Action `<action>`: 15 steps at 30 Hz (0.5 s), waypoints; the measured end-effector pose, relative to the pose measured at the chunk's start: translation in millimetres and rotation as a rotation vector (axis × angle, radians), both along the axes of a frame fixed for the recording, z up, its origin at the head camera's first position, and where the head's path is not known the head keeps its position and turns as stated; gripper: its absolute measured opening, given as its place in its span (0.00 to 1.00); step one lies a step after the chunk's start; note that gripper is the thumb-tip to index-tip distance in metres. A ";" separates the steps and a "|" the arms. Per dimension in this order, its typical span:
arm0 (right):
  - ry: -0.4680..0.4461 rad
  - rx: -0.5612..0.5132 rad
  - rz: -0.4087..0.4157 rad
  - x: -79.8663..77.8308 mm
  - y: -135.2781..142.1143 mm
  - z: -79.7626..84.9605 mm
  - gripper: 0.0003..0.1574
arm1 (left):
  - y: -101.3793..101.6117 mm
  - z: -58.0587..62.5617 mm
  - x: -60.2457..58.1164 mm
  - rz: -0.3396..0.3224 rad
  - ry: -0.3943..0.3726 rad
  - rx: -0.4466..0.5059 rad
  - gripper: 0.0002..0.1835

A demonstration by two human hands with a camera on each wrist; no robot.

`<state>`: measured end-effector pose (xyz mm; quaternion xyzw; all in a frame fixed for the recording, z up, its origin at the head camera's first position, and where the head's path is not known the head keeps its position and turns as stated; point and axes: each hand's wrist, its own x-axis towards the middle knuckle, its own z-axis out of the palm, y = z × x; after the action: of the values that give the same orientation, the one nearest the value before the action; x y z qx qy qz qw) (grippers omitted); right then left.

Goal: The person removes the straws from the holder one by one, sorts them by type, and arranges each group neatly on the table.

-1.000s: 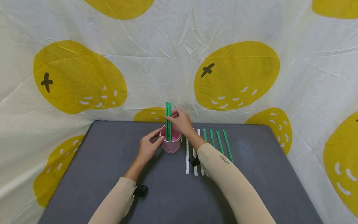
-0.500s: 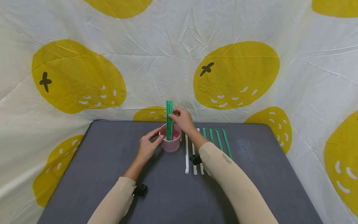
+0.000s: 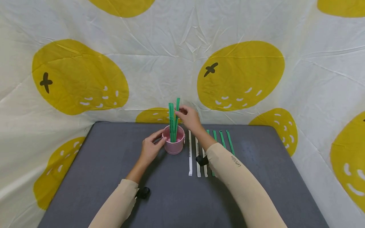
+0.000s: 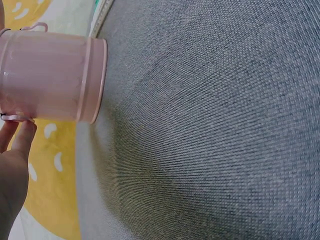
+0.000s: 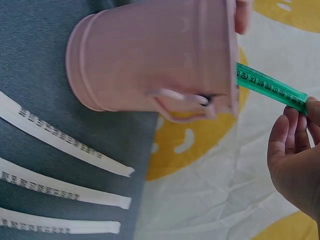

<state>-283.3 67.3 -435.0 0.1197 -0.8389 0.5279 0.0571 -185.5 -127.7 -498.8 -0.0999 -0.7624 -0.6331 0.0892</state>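
A small pink metal bucket (image 3: 174,148) stands upright on the table. My left hand (image 3: 150,148) holds its left side, thumb and fingers at the rim; in the left wrist view the fingertips (image 4: 25,132) touch a side lug. Several slim green packets (image 3: 171,115) stand together inside the bucket. My right hand (image 3: 189,118) pinches one slim green packet (image 3: 178,104) near its upper end, leaning right of the others, its lower end inside the bucket. Dark printing runs along this green packet (image 5: 270,86) in the right wrist view.
Right of the bucket, slim white packets (image 3: 190,161) with dark printing lie in a row, followed by several green packets (image 3: 230,142), partly hidden under the right sleeve (image 3: 228,167). A fabric backdrop with yellow fruit shapes (image 3: 242,76) hangs behind the dark grey table (image 3: 114,158).
The right hand has moved slightly up and right, and its green packet has come apart from the bunch in the bucket. The left hand stays at the bucket.
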 end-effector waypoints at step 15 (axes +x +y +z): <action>0.040 -0.273 -0.009 -7.1 43.6 52.6 0.20 | 5.1 4.5 -3.5 0.028 -0.019 -0.006 0.24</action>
<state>-290.4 110.9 -382.5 0.1176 -0.7586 0.6342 0.0920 -189.0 -122.6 -494.3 -0.0835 -0.7663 -0.6305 0.0906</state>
